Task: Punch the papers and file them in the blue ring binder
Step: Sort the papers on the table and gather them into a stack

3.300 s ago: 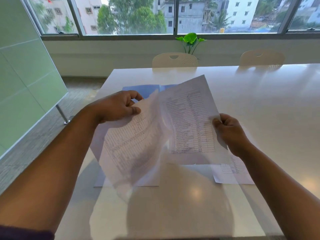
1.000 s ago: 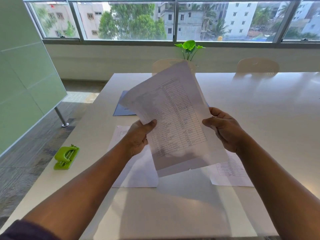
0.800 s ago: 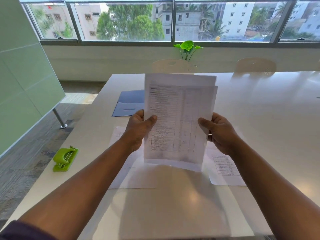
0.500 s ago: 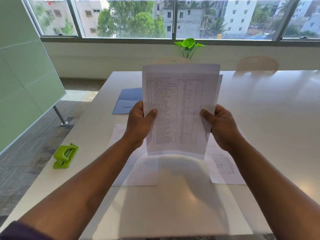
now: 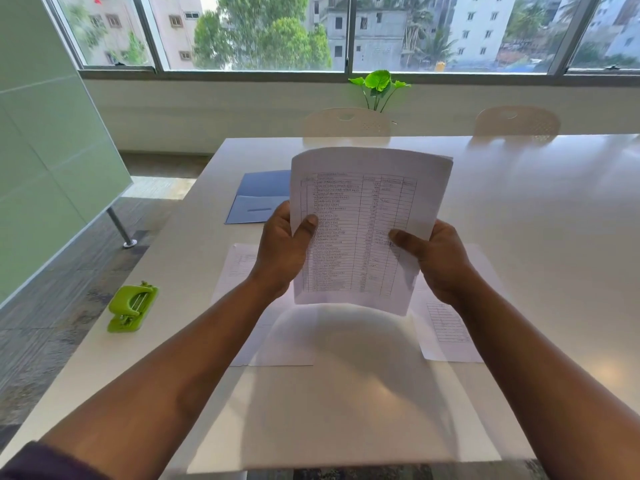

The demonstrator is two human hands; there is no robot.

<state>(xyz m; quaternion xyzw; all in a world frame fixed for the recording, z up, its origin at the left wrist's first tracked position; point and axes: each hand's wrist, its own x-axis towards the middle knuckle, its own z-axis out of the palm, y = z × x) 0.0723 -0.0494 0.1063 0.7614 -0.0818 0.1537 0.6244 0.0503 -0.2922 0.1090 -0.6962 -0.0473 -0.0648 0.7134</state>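
A small stack of printed table sheets (image 5: 360, 223) stands upright above the white table (image 5: 519, 237), its top curling away from me. My left hand (image 5: 282, 252) grips its left edge, thumb on the front. My right hand (image 5: 438, 259) grips the right edge the same way. The blue binder (image 5: 258, 197) lies open and flat behind the stack, partly hidden by it. A green hole punch (image 5: 131, 306) sits near the table's left edge. More sheets lie flat under my hands, one at the left (image 5: 242, 268) and one at the right (image 5: 446, 330).
Two pale chairs (image 5: 346, 123) stand at the far side of the table, with a green plant (image 5: 379, 84) on the sill behind. A green glass partition (image 5: 45, 150) stands on the left, over grey carpet.
The sheets went from fanned and tilted to a squared upright stack. Over the last half second the stack bowed slightly and both hands dropped a little.
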